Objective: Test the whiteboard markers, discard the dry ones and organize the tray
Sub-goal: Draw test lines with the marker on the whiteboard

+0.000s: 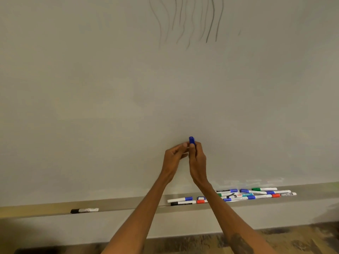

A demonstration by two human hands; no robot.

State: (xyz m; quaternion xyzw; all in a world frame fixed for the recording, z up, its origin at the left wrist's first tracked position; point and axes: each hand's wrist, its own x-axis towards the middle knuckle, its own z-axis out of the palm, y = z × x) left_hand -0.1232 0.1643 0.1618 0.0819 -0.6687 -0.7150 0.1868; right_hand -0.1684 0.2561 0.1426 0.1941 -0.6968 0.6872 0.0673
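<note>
Both my hands are raised together in front of the whiteboard (110, 88). My right hand (197, 156) grips a blue marker cap (191, 140) that sticks up above its fingers. My left hand (175, 155) curls round the marker's white body (184, 156), which is mostly hidden between the fingers. Whether the cap is on or off the marker is not visible. Faint wavy black test lines (187, 21) mark the top of the board. The tray (128, 204) runs along the board's bottom edge.
A pile of blue, green, red and black markers (253, 194) lies on the tray to the right of my arms. A lone black marker (84, 210) lies on the tray at the left. Wooden floor (293, 239) shows below.
</note>
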